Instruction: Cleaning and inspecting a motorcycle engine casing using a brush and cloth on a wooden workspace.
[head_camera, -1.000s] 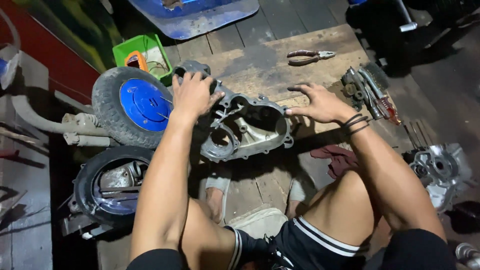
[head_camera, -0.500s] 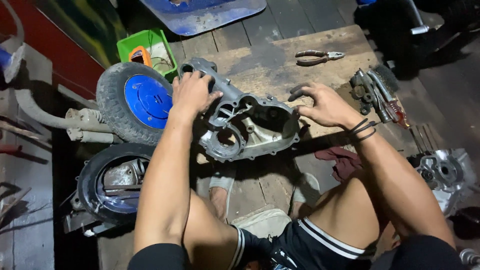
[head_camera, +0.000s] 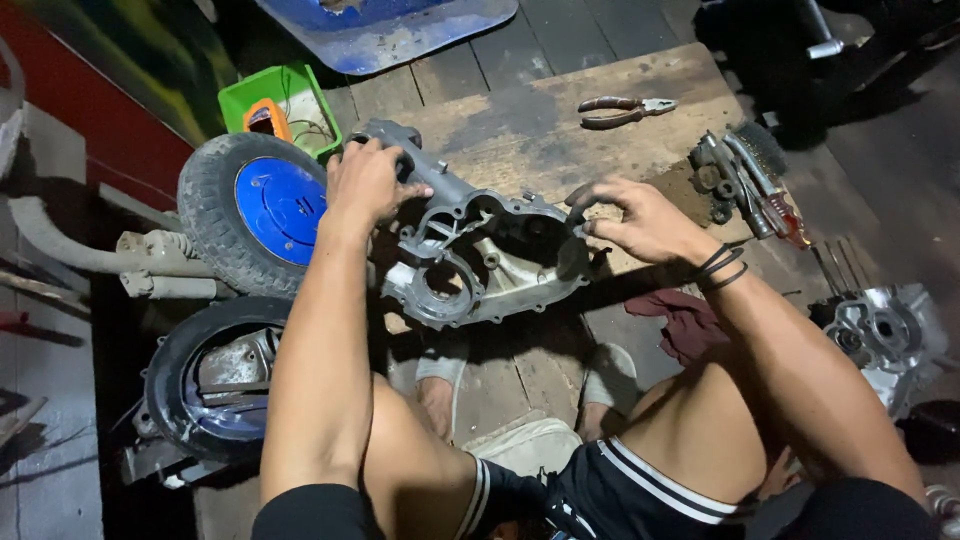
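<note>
Head view of a seated person working over a worn wooden board (head_camera: 560, 130) laid on the floor. The grey cast-metal engine casing (head_camera: 480, 255), with round openings and a long arm reaching far-left, lies tilted at the near edge of the board, above the person's feet. The left hand (head_camera: 368, 185) is closed around the casing's far-left arm; the right hand (head_camera: 640, 222) pinches the casing's right rim between curled fingers and thumb. Left of the casing stands a small black tyre on a blue wheel disc (head_camera: 262, 210), with a second dark wheel (head_camera: 205, 385) nearer. A green plastic tray (head_camera: 270, 95) sits far-left. Red-handled pliers (head_camera: 622, 108) lie on the board's far side; a cluster of tools and small metal parts (head_camera: 745, 180) lies at right.
</note>
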